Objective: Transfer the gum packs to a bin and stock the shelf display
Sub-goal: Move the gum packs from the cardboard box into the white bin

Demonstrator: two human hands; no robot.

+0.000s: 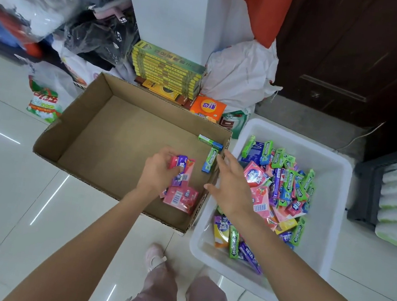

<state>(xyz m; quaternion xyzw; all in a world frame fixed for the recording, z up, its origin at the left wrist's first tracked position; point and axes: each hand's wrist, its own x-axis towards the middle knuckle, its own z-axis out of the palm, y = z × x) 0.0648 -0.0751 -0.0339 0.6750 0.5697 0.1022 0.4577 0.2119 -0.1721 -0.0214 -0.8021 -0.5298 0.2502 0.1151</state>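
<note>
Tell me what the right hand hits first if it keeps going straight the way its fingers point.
Probably the upright green gum pack leaning inside the cardboard box, just beyond the right hand; its fingers point up-left over the box's right wall. Depth is unclear.

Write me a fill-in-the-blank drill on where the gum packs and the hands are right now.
1. The left hand grips pink and purple gum packs inside the ______ box.
2. Most gum packs already lie in the ______ plastic bin.
3. The right hand, fingers spread, holds ______.
4. The two green Doublemint packs left in the box lie near its ______ wall.

Missing words: cardboard; white; nothing; right
</note>
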